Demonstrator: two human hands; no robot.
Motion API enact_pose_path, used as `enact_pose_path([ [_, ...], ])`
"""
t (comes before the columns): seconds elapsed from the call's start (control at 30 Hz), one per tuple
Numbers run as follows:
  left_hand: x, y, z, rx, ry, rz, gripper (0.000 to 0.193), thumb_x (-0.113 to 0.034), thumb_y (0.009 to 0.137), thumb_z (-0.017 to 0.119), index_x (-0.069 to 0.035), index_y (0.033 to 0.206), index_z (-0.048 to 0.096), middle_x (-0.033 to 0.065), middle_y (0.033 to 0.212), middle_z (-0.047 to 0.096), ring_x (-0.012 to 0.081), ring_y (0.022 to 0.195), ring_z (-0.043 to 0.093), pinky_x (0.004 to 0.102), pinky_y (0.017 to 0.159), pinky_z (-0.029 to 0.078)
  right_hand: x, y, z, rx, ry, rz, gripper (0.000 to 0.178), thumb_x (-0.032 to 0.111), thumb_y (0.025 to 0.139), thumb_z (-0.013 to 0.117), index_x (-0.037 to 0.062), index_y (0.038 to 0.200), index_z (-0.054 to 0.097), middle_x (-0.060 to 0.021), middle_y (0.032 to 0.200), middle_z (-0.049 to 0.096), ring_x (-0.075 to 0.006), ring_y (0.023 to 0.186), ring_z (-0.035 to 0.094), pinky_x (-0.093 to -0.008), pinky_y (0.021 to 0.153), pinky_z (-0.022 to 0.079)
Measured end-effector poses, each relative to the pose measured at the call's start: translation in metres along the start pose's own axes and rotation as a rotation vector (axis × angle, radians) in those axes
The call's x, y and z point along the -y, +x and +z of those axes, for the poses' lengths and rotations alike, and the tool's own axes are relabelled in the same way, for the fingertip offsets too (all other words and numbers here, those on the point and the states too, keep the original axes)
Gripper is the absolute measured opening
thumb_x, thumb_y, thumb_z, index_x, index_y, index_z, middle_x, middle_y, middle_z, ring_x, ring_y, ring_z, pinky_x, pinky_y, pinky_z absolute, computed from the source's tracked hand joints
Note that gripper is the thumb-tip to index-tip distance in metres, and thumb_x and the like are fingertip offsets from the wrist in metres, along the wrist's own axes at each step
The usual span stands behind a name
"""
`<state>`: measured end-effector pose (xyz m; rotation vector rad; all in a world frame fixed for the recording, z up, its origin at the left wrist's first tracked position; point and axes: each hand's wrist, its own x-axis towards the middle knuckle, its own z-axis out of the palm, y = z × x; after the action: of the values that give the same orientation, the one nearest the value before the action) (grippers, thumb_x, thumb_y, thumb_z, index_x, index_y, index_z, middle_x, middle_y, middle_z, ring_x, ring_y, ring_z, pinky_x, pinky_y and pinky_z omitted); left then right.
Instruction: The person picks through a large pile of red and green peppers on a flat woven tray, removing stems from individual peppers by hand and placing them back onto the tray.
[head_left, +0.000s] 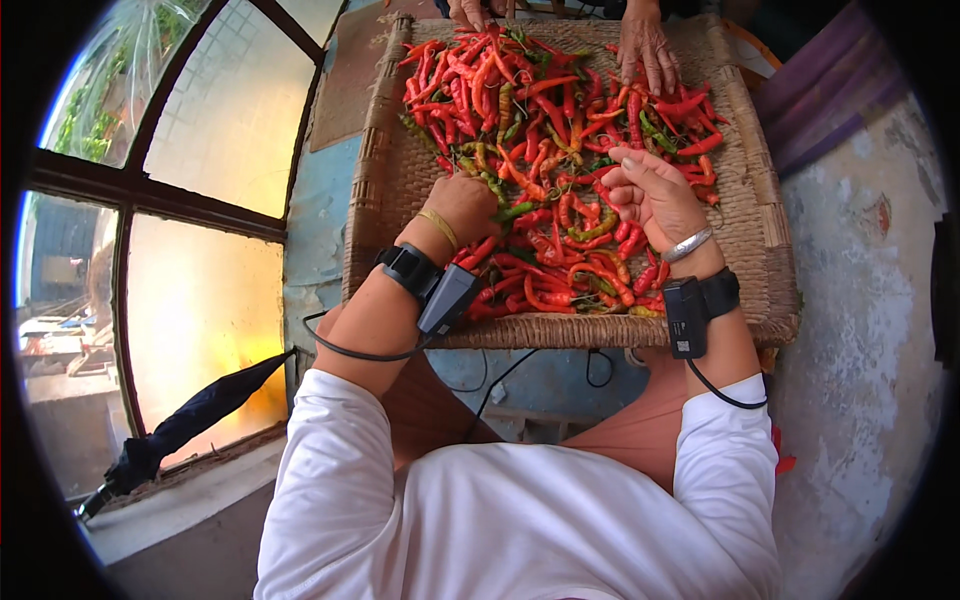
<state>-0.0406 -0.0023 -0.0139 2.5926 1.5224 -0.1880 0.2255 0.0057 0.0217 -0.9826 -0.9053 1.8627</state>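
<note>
Big arched window filling the left of the frame, glowing bright, with a folded dark umbrella leaning on its sill at lower left. Woven straw tray taking up the upper middle, propped at lap height over the knees, probably so both hands can get at the heap without bending far. Red chili peppers spread in a loose single layer across it, a few green and orange ones mixed in, likely laid thin like that for easy picking through.

Left hand down in the pile just left of centre, knuckles up, fingers curled under and buried among the pods, so can't really tell whether gripping one or just raking. Forearm angled in from lower left, wrist bent down, black wrist tracker with a cable strapped on.

Right hand lifted just off the peppers right of centre, palm turned inward, fingertips pressed together as if pinching something small, maybe a stem; too tiny to make out. Silver bracelet on that wrist.

Another person's hand resting fingers-down on the peppers at the top edge.
</note>
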Motion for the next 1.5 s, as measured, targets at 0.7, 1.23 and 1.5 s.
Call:
enact_pose_path([
  [0.7, 0.008, -0.007, -0.038, -0.157, -0.378, -0.080, 0.021, -0.019, 0.072, 0.061, -0.005, 0.087, 0.060, 0.0125, 0.074, 0.060, 0.0288, 0.070, 0.058, 0.0366, 0.062, 0.046, -0.007, -0.004, 0.018, 0.015, -0.620, 0.065, 0.016, 0.013, 0.083, 0.054, 0.0017, 0.094, 0.058, -0.0011, 0.068, 0.058, -0.0045, 0.053, 0.053, -0.0162, 0.042, 0.040],
  [1.23, 0.030, 0.001, 0.007, 0.093, -0.155, -0.150, 0.038, -0.018, 0.062, 0.061, -0.015, 0.099, 0.058, 0.0157, 0.103, 0.050, 0.0349, 0.090, 0.054, 0.0389, 0.081, 0.045, -0.002, 0.002, -0.005, -0.185, 0.023, -0.139, 0.033, 0.016, 0.086, 0.050, 0.0005, 0.115, 0.045, -0.0078, 0.078, 0.061, -0.0081, 0.058, 0.057, -0.0179, 0.043, 0.043],
  [1.5, 0.031, -0.001, 0.002, 0.053, -0.243, -0.039, 0.016, -0.014, 0.062, 0.059, -0.012, 0.078, 0.061, 0.0110, 0.090, 0.054, 0.0272, 0.086, 0.054, 0.0365, 0.075, 0.046, -0.006, 0.001, 0.003, -0.133, -0.069, -0.082, 0.023, 0.017, 0.086, 0.051, 0.0031, 0.104, 0.053, -0.0029, 0.072, 0.060, -0.0055, 0.055, 0.055, -0.0165, 0.044, 0.041],
])
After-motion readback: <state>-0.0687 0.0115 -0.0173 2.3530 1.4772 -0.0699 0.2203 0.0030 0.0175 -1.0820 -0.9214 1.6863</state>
